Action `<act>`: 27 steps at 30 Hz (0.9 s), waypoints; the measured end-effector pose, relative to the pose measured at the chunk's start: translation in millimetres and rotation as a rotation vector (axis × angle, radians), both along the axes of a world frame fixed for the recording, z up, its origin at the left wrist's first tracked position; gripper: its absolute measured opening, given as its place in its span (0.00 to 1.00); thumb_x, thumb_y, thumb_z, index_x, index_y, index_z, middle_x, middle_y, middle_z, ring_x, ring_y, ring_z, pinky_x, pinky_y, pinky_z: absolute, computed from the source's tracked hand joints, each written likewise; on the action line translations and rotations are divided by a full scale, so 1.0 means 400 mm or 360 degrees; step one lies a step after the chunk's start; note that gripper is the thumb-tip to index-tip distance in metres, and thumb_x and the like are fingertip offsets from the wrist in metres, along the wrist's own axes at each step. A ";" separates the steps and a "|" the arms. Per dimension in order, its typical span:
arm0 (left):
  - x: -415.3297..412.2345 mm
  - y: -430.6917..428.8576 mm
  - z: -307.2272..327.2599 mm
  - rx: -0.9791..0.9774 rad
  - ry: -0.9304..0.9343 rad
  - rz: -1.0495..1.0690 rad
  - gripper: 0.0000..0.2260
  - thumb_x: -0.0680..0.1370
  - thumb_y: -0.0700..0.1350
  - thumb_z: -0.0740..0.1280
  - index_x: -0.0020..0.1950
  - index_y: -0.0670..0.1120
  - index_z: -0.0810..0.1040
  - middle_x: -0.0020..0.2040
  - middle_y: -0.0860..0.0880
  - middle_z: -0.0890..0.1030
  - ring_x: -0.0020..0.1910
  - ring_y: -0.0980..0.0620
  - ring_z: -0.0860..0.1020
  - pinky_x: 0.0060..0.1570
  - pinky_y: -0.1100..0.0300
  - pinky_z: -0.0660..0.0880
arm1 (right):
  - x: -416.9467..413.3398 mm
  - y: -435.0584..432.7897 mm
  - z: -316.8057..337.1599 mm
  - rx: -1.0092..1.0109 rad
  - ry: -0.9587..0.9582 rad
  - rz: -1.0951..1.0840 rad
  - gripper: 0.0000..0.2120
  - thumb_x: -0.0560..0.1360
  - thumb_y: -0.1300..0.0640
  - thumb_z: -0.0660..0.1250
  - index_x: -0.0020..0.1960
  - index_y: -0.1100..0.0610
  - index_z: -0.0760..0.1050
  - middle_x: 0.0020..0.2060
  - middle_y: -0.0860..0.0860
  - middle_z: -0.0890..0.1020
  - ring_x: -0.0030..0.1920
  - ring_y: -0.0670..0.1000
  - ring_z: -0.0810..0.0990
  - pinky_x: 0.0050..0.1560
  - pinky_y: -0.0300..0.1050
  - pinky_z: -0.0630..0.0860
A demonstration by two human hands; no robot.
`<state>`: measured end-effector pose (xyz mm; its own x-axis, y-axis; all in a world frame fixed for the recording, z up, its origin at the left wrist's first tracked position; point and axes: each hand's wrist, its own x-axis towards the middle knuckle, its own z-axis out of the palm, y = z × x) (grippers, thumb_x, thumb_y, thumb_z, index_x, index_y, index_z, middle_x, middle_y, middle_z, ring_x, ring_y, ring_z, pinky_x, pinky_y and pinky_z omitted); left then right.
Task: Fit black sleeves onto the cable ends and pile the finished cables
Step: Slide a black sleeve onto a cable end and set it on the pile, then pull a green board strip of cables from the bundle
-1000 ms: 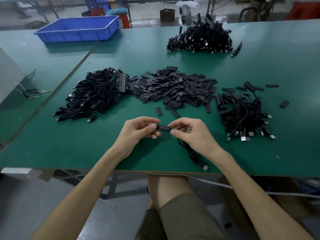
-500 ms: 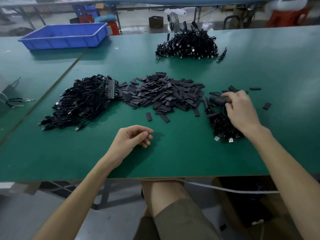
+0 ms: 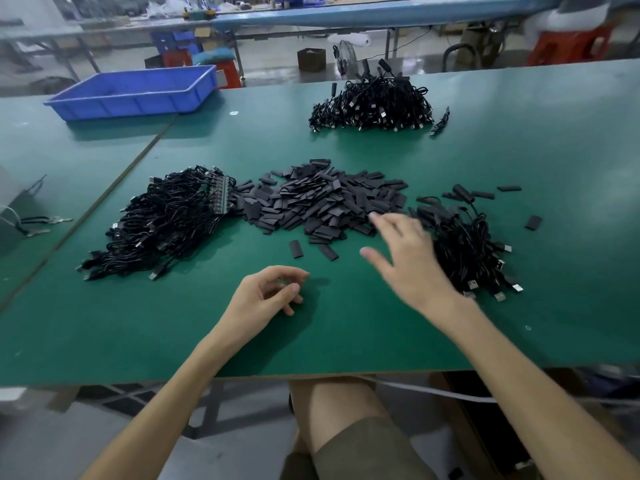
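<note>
Blue bin (image 3: pixel 135 106) far left, contents unseen, left hand (image 3: pixel 263 299) loosely curled and empty, right hand (image 3: pixel 405 261) spread near sleeves (image 3: pixel 322 202), cables (image 3: pixel 474 251) beside.

Sleeve heap (image 3: pixel 322 202) laid at middle of table (image 3: pixel 346 334); cable bundle (image 3: pixel 162 223) set against its left edge; second cable pile (image 3: pixel 467 244) just right; third cable pile (image 3: pixel 372 105) behind, well apart; tray (image 3: pixel 135 93) far left.

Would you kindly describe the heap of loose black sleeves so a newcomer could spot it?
On the green table, three dark heaps form the near row. The heap of loose black sleeves is the middle one. Unlike the left cable pile and right cable pile, it is flat short strips, without wires or metal plugs.
</note>
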<state>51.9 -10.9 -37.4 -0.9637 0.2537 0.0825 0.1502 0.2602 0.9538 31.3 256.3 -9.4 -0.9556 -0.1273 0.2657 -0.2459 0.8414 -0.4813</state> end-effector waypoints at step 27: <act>-0.441 -0.177 0.097 -0.2215 0.0234 0.0888 0.25 0.83 0.56 0.61 0.67 0.35 0.71 0.66 0.34 0.72 0.66 0.35 0.70 0.68 0.43 0.64 | 0.010 -0.103 -0.113 0.0452 -0.0060 0.0096 0.28 0.85 0.40 0.51 0.79 0.54 0.66 0.73 0.48 0.69 0.76 0.49 0.62 0.77 0.50 0.60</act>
<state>-124.4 -81.8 1.4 -0.9650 -0.1775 0.1931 -0.2010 0.9734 -0.1099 35.4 214.9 -54.7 -0.9527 -0.2482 0.1757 -0.2857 0.9282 -0.2382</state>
